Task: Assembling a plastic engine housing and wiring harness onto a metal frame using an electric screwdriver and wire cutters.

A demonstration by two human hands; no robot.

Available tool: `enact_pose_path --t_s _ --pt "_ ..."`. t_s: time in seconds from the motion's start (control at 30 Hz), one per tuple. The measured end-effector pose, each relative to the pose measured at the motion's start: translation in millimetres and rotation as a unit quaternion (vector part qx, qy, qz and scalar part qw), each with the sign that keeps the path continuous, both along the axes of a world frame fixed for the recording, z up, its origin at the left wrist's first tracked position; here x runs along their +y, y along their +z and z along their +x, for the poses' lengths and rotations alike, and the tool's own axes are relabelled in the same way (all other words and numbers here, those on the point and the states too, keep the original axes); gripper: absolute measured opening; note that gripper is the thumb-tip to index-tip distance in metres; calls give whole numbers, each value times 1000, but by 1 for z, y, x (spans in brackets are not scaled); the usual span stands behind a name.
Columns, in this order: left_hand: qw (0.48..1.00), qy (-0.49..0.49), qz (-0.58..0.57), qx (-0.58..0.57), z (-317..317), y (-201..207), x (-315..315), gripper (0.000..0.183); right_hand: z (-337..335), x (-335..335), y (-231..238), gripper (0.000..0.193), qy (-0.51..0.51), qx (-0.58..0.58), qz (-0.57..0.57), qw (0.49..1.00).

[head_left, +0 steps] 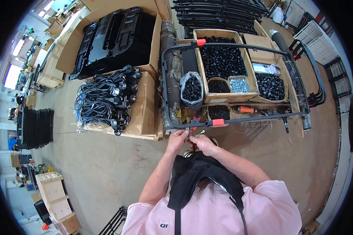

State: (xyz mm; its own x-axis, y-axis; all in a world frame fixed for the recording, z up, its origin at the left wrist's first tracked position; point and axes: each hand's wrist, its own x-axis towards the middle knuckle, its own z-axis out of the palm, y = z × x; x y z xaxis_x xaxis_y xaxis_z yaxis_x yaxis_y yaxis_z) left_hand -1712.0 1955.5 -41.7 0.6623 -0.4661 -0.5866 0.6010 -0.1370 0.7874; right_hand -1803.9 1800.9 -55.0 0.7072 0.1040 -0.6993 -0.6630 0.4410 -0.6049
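Close together in front of the apron, my left hand (178, 140) and my right hand (204, 145) are both closed, fingertips nearly meeting in a pinch. What lies between the left fingertips is too small and covered to make out. A thin green wire (200, 133) with a pale tip sticks out by the right fingers. Just beyond the fingertips runs the near bar of a black rectangular frame (243, 119) with rounded corners and red clips (218, 122). It lies across the workbench, over the parts boxes.
A carton (147, 105) at left bears a heap of black power cords (106, 98). Behind it, a large box holds black plastic housings (114, 39). Wooden trays hold black caps (221, 58) and silver screws (239, 85). An orange-handled tool (246, 110) lies beside a small black-parts box (218, 112).
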Motion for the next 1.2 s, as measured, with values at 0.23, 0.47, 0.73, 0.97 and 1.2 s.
enact_pose_path --t_s 0.23,0.47,0.73,0.97,1.2 --pt "997 29 -13 68 4 -11 3 17 -10 -1 3 40 25 -14 -28 999" --pt "998 27 -4 48 8 -8 -1 20 -3 6 8 38 7 -66 -74 995" --pt "992 123 -11 -1 -17 1 -14 26 5 -1 1 34 -2 -51 -17 999" --pt "977 64 132 -152 -22 36 -13 32 16 -6 5 34 0 -19 0 1000" --pt "941 -23 206 -268 -76 -1 36 33 33 -14 10 33 -20 16 103 994"
